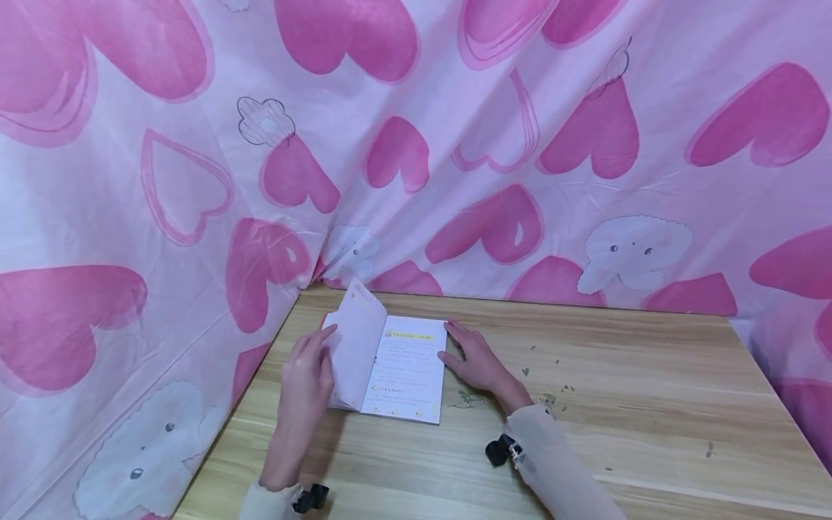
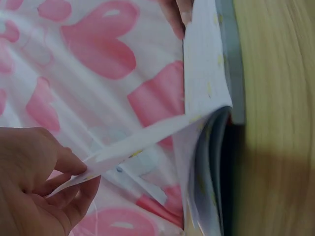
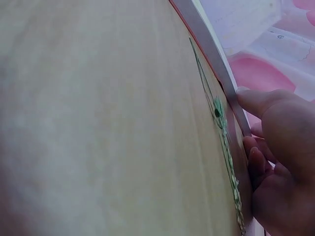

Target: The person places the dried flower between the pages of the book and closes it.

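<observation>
Here, the scene by parts:
Book: we see the book (image 1: 403, 372) lying open on the table (image 1: 650, 404), low centre-left of the head view, near the heart-print cloth (image 1: 130, 217).
Left hand: our left hand (image 1: 305, 383) pinches one page (image 1: 356, 339) between thumb and fingers, lifting it upright; the other fingers are loosely curled.
Right hand: our right hand (image 1: 477, 361) lies flat, fingers nearly straight, against the book's right edge, gripping nothing.
Risk: we judge the thin page could crease or tear if pulled hard from its edge.
Second risk: we think the book could slide should the right hand ease off.
</observation>
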A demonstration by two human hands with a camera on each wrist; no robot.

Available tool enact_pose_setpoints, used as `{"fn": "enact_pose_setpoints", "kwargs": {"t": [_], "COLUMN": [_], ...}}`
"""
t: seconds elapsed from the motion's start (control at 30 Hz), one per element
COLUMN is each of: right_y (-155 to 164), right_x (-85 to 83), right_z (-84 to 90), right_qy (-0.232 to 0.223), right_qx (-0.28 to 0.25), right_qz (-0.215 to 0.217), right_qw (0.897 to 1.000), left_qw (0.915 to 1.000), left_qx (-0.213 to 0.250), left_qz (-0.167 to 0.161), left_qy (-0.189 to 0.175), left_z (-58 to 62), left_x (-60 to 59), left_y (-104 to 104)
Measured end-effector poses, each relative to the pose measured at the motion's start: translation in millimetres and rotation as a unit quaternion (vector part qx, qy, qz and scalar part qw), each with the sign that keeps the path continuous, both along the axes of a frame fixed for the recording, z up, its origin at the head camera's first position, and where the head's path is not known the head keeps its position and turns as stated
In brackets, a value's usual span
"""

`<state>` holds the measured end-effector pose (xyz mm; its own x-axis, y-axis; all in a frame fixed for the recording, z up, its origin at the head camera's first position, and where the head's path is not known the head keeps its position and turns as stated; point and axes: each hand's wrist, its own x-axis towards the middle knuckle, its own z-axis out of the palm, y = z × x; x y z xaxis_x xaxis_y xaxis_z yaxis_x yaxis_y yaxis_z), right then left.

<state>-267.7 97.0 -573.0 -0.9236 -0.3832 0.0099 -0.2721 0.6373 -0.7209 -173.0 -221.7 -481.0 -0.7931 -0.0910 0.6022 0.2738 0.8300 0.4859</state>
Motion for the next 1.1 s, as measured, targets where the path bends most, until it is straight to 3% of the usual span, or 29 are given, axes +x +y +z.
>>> {"fn": "enact_pose_setpoints", "kwargs": {"t": [0.4, 0.6, 0.73, 0.9, 1.1], "right_y": [0, 0, 0, 0, 0], "right_x": [1.1, 0.5, -0.6, -1.4, -2.5], "right_z": [0.3, 0.1, -1.5, -3.2, -3.1], "right_qy": [0.001, 0.012, 0.012, 0.015, 0.015], "right_qx": [-0.002, -0.003, -0.004, 0.004, 0.001], "right_qz": [-0.005, 0.002, 0.002, 0.004, 0.003], "right_qw": [1.0, 1.0, 1.0, 1.0, 1.0], "left_qw": [0.9984, 0.9969, 0.9899, 0.9642, 0.9505], "left_qx": [0.022, 0.008, 0.002, -0.019, -0.043], "left_qz": [0.05, 0.068, 0.087, 0.111, 0.119], "left_qy": [-0.016, -0.039, -0.112, -0.24, -0.284], "left_z": [-23.2, -37.3, -46.8, -53.1, -57.4], "left_x": [-5.9, -8.3, -9.6, -11.4, -15.0], "left_y": [-22, -33, -38, -39, -39]}}
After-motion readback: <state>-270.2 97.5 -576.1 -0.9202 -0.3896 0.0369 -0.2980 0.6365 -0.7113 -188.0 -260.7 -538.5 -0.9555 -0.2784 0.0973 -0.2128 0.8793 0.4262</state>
